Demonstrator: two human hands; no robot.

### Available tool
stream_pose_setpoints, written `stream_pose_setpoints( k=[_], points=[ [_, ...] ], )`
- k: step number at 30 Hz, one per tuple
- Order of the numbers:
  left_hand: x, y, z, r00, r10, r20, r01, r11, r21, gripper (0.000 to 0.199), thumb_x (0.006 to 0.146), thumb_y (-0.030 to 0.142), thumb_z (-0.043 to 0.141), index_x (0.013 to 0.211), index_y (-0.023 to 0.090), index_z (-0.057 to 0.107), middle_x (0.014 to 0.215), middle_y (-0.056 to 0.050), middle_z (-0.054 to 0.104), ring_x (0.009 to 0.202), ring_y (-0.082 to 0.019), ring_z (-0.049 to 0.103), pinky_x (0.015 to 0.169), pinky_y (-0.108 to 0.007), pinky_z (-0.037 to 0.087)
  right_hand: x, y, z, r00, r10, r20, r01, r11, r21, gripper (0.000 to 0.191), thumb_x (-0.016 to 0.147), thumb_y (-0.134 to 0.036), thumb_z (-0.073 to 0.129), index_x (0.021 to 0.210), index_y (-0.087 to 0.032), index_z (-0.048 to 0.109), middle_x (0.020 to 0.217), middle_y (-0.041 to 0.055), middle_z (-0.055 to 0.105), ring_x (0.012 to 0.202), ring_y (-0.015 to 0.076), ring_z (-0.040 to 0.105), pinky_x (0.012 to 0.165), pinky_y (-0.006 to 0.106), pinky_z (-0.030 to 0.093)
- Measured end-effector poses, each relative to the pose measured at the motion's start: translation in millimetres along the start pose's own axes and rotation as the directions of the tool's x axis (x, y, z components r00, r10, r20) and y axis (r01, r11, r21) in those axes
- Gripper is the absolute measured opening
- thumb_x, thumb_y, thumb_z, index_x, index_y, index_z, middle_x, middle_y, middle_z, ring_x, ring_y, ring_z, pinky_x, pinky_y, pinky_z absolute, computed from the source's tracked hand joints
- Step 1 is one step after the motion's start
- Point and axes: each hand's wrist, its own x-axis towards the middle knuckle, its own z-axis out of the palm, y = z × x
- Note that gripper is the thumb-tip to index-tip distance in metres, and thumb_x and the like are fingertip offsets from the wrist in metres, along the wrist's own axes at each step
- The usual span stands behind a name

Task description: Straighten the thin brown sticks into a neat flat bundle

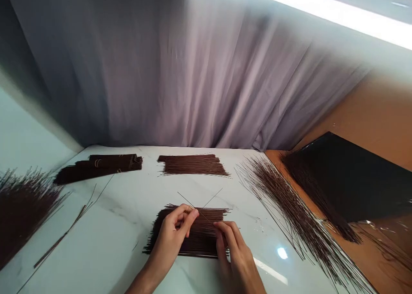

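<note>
My left hand (175, 227) pinches thin dark-brown sticks (213, 196) between thumb and forefinger. Two of them cross near its fingertips, their free ends pointing up to the left and up to the right. Just right of it, my right hand (233, 247) is closed in a pinch at the lower end of one of the crossed sticks. Both hands are over a wide, flat pile of similar sticks (202, 242) laid side by side on the white marbled table (106, 234); the hands hide part of this pile.
Behind the pile lies another flat row of sticks (193, 164). Tied bundles (112, 162) are at the back left, a thick bunch (25, 216) at the left edge. Loose sticks (289, 208) spread along the right side, beside a black sheet (357, 178). A grey curtain (193, 71) hangs behind.
</note>
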Motion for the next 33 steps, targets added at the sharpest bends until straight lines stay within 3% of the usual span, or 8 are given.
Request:
stream_pose_setpoints(
  k=[5,9,12,16,23,25,29,33],
  points=[
    [1,-5,-0.5,1.000,-0.014,0.009,0.014,0.999,0.038,0.036,0.093,0.053,0.062,0.089,0.018,0.071,0.055,0.008,0.039,0.050,-0.009,0.038,0.050,-0.020,0.032,-3,0,5,1.000,-0.016,-0.009,0.016,1.000,-0.024,0.025,0.105,-0.014,0.039,0.122,-0.018,0.056,0.101,0.0094,0.064,0.079,0.0164,0.068,0.065,0.025,0.058],
    [0,-10,-1.2,0.992,-0.052,0.119,0.053,0.999,-0.006,0.040,0.094,0.057,0.055,0.094,0.019,0.066,0.070,0.001,0.059,0.055,-0.014,0.051,0.042,-0.020,0.035,-2,1,4,1.000,-0.013,-0.015,0.013,1.000,-0.020,0.024,0.104,-0.013,0.040,0.120,-0.018,0.056,0.099,0.0090,0.063,0.078,0.0158,0.068,0.063,0.024,0.058],
    [-2,-8,-4.4,0.988,0.022,0.154,-0.025,1.000,0.015,0.034,0.099,0.051,0.051,0.100,0.019,0.064,0.087,-0.004,0.067,0.067,-0.015,0.056,0.056,-0.023,0.046,0,1,3,0.999,-0.010,-0.036,0.009,1.000,-0.024,0.023,0.104,-0.013,0.040,0.120,-0.019,0.056,0.097,0.0084,0.062,0.078,0.0161,0.067,0.063,0.024,0.058],
    [-6,-1,-8.9,0.988,0.046,0.147,-0.060,0.993,0.096,0.030,0.103,0.043,0.047,0.111,0.021,0.065,0.079,0.001,0.057,0.077,-0.016,0.054,0.077,-0.026,0.045,1,0,4,0.998,-0.011,-0.057,0.009,1.000,-0.028,0.025,0.105,-0.014,0.038,0.119,-0.019,0.057,0.097,0.0085,0.062,0.077,0.0165,0.067,0.064,0.025,0.058],
    [-7,12,-5.8,0.980,-0.061,0.188,0.068,0.997,-0.030,0.035,0.097,0.053,0.056,0.108,0.022,0.067,0.063,0.009,0.032,0.051,-0.009,0.026,0.045,-0.019,0.022,2,-4,2,0.999,0.000,-0.041,-0.001,1.000,-0.014,0.025,0.104,-0.014,0.038,0.120,-0.019,0.057,0.098,0.0090,0.062,0.080,0.0172,0.068,0.065,0.025,0.059],
    [-6,11,-4.3,0.974,-0.100,0.203,0.114,0.992,-0.057,0.036,0.096,0.055,0.056,0.107,0.022,0.066,0.060,0.009,0.034,0.047,-0.008,0.026,0.041,-0.018,0.018,1,-4,3,0.999,-0.003,-0.036,0.002,1.000,-0.017,0.024,0.104,-0.013,0.038,0.119,-0.019,0.057,0.098,0.0087,0.062,0.079,0.0165,0.068,0.063,0.024,0.058],
    [-1,1,-3.8,0.984,-0.094,0.154,0.099,0.995,-0.024,0.037,0.094,0.057,0.058,0.097,0.021,0.065,0.062,0.006,0.051,0.047,-0.009,0.038,0.040,-0.018,0.023,-2,-4,5,1.000,-0.016,0.019,0.016,1.000,-0.023,0.024,0.104,-0.012,0.039,0.120,-0.018,0.056,0.098,0.0087,0.062,0.072,0.0144,0.066,0.055,0.023,0.054],
    [0,2,-7.7,0.992,-0.015,0.126,0.012,1.000,0.024,0.036,0.096,0.052,0.057,0.086,0.019,0.065,0.062,0.005,0.053,0.051,-0.009,0.037,0.049,-0.021,0.029,3,-7,-4,0.998,-0.057,0.030,0.059,0.996,-0.066,0.023,0.104,-0.015,0.046,0.123,-0.018,0.059,0.102,0.0091,0.065,0.074,0.0148,0.067,0.058,0.024,0.056]
  ],
)
